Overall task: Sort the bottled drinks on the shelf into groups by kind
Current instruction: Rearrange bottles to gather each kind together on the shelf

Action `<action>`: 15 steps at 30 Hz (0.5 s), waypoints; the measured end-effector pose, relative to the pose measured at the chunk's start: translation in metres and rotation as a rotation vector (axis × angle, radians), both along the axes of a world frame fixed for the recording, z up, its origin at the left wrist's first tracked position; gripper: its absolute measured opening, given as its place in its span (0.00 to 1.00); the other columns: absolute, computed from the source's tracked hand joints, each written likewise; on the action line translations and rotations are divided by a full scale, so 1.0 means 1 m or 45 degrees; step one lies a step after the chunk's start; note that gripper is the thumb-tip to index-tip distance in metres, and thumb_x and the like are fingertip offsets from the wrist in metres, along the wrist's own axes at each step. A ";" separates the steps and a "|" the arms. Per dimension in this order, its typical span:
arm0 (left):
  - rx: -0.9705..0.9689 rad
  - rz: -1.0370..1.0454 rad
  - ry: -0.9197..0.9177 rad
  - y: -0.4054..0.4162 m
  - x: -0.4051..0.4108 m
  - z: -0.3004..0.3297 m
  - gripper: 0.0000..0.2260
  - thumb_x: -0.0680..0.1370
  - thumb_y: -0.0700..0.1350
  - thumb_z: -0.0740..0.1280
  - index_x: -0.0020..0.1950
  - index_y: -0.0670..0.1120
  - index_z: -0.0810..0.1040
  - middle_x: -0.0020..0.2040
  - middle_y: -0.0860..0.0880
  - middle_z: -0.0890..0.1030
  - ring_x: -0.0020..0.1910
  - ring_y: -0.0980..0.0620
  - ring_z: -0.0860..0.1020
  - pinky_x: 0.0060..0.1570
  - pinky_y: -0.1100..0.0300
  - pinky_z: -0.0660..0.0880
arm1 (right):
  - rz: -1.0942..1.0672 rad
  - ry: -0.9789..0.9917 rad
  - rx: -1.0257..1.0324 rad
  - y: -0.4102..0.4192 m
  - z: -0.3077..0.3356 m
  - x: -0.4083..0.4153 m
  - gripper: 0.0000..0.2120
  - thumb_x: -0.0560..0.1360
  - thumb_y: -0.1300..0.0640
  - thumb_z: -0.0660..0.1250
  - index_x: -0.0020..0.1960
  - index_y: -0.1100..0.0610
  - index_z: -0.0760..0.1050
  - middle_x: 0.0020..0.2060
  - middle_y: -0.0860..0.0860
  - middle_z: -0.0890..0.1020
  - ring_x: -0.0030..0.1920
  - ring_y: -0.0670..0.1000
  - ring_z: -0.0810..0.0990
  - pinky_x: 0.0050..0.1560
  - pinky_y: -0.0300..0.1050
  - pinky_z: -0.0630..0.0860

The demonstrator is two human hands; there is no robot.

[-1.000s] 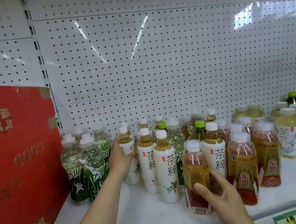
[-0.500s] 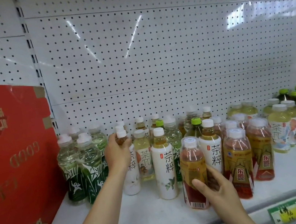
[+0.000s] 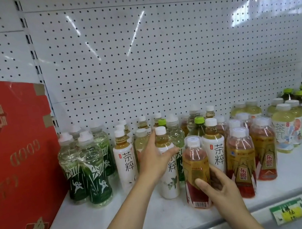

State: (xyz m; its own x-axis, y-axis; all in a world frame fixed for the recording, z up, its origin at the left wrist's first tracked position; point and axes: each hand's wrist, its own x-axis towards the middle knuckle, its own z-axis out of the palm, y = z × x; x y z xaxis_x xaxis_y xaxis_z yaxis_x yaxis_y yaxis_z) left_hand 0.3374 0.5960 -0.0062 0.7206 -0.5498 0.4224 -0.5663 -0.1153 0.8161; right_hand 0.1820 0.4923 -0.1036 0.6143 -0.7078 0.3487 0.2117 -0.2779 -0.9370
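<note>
A single head-worn wide-angle view faces the white shelf square on, tilted slightly downward and close enough that both forearms reach in from the bottom edge. Above the shelf, its pegboard back panel fills the upper half.

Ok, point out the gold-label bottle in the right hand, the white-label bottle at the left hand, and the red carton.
gold-label bottle (image 3: 194, 158): head view, upper label.
white-label bottle (image 3: 170, 185): head view, lower label.
red carton (image 3: 18, 173): head view, front face.
</note>
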 end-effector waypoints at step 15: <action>0.017 0.399 -0.055 0.091 0.015 -0.001 0.25 0.73 0.53 0.75 0.69 0.56 0.73 0.64 0.48 0.72 0.65 0.45 0.73 0.64 0.46 0.70 | 0.045 0.065 -0.055 0.001 0.007 0.010 0.24 0.73 0.57 0.76 0.67 0.50 0.76 0.55 0.43 0.84 0.53 0.33 0.81 0.47 0.27 0.77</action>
State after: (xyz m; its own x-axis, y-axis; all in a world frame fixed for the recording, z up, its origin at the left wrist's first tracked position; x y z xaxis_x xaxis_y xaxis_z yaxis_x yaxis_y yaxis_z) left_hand 0.3520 0.6872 -0.0069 0.8375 -0.3093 0.4506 -0.5355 -0.3001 0.7894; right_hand 0.1924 0.4934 -0.0969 0.6563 -0.6704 0.3462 0.1746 -0.3114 -0.9341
